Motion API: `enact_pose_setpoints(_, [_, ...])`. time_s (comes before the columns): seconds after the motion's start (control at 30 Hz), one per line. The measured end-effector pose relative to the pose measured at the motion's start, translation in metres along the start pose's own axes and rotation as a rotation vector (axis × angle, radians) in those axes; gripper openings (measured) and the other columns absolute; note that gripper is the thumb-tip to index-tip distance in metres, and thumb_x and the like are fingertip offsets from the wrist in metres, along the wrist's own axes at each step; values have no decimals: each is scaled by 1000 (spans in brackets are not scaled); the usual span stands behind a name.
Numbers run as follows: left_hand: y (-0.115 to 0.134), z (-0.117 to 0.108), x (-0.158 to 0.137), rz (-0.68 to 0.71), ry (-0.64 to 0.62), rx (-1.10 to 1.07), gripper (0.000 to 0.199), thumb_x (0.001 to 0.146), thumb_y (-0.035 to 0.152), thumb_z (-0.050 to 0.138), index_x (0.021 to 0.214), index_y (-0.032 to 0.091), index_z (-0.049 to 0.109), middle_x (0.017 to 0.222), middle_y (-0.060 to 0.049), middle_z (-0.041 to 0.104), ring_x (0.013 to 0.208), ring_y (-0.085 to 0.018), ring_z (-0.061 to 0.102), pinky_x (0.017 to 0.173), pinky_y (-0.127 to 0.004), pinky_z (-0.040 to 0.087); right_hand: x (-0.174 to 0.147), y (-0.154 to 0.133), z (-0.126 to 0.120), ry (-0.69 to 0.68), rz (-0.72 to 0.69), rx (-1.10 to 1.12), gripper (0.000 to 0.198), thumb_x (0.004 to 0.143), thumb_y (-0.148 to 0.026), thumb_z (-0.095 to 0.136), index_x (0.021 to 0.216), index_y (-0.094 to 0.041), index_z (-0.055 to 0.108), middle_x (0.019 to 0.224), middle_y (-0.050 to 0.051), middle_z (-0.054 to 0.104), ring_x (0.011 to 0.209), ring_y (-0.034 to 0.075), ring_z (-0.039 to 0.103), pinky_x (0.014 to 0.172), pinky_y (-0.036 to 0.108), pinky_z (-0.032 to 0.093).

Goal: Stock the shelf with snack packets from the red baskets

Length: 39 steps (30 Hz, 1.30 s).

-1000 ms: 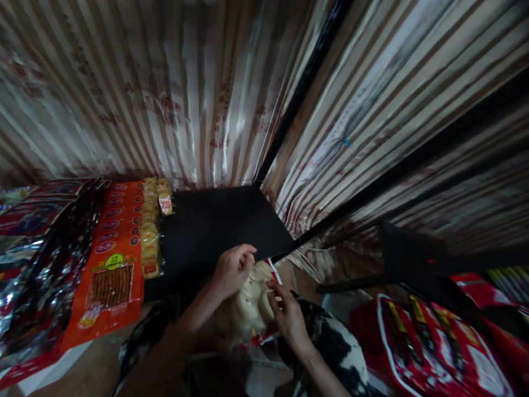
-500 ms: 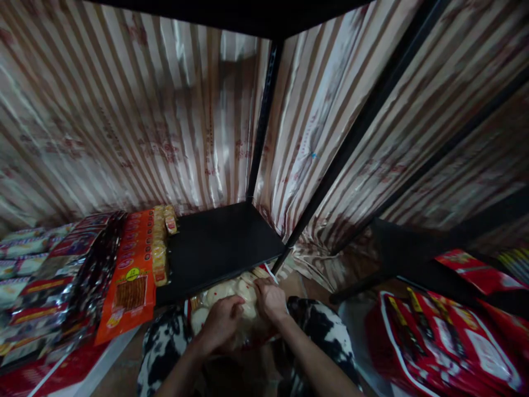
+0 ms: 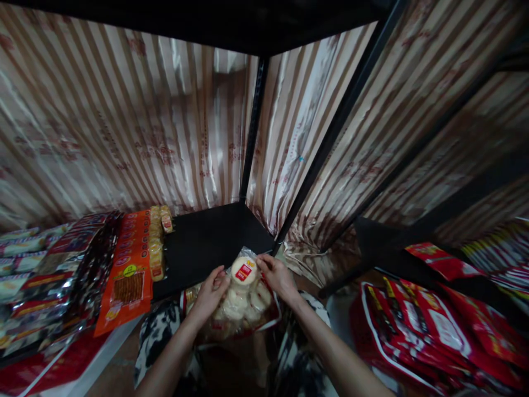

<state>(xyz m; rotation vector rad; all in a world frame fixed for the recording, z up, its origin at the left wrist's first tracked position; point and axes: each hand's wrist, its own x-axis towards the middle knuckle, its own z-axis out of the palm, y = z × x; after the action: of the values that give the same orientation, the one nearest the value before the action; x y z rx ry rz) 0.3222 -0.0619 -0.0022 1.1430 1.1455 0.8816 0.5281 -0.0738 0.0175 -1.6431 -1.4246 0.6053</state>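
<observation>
A clear-wrapped round pale cake (image 3: 243, 271) with a red label is held up over an open box (image 3: 273, 322) between my knees. My right hand (image 3: 280, 278) pinches the wrapper's upper right edge between thumb and fingers. Just left of the cake is my left hand (image 3: 210, 295), fingers loosely bent and apart; whether a fingertip touches the wrapper I cannot tell. More wrapped pale round cakes (image 3: 235, 305) fill the box below, partly hidden by my hands.
A black shelf (image 3: 202, 237) lies ahead. On its left stand small yellow packs (image 3: 157, 248), an orange snack bag (image 3: 126, 275) and dark packets (image 3: 78, 264). At right is a red basket (image 3: 359, 320) of red packets. Black posts (image 3: 253, 132) and striped sheeting frame the corner.
My right hand has lifted one wrapped cake up out of the box. My left hand has moved up slightly beside it. The view has shifted to the right.
</observation>
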Motion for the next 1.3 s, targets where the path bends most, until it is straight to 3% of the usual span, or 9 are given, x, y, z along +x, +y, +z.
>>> enact_pose_setpoints(0.1, [6,4,0,-5,-56,-138,65,68,46,64,121,13,46,105,-12,61,78,-17,62,50,-21,43,11,-12,5,-103,-25,96,28,80,-41,49,77,-19,67,70,0,66,67,17,58,66,27,45])
enact_pose_setpoints(0.2, [10,5,8,24,-57,-174,52,67,47,65,103,12,55,84,-7,65,61,-13,58,43,-19,34,23,-22,17,-145,8,254,30,76,-46,55,81,-18,66,70,0,65,64,15,58,63,27,46])
enact_pose_setpoints(0.3, [13,3,23,44,26,-231,41,65,47,65,87,13,58,69,-3,65,54,-11,55,45,-20,34,37,-24,35,-137,153,437,46,65,-54,65,94,-18,63,69,0,65,58,15,58,54,26,46])
enact_pose_setpoints(0.4, [14,2,43,60,128,-307,38,65,46,65,84,14,58,64,-1,64,51,-10,54,47,-21,36,51,-20,55,-205,268,532,52,58,-56,71,92,-18,62,69,2,67,59,16,61,55,27,47])
enact_pose_setpoints(0.53, [11,0,73,44,214,-367,40,63,49,66,79,14,58,57,0,61,46,-9,50,45,-20,35,69,-16,81,-218,321,592,48,57,-54,74,84,-16,63,73,5,69,69,18,64,65,28,49])
enact_pose_setpoints(0.73, [1,-11,103,4,326,-422,43,57,50,67,79,14,57,54,2,58,44,-9,49,43,-20,34,83,-19,110,-186,319,658,52,53,-48,79,92,-18,62,82,5,71,80,19,65,77,30,49])
enact_pose_setpoints(0.97, [-19,-21,88,-38,281,-337,38,64,48,61,80,14,58,57,0,59,50,-10,51,46,-21,36,66,-9,117,-254,369,640,52,55,-48,78,92,-17,61,83,6,72,79,21,66,77,33,50])
enact_pose_setpoints(1.3, [-32,-18,53,-75,147,-320,31,67,42,60,81,14,59,73,-3,64,61,-12,56,50,-20,38,22,-2,99,-289,416,628,50,57,-48,76,94,-18,61,81,6,71,76,21,66,75,34,50])
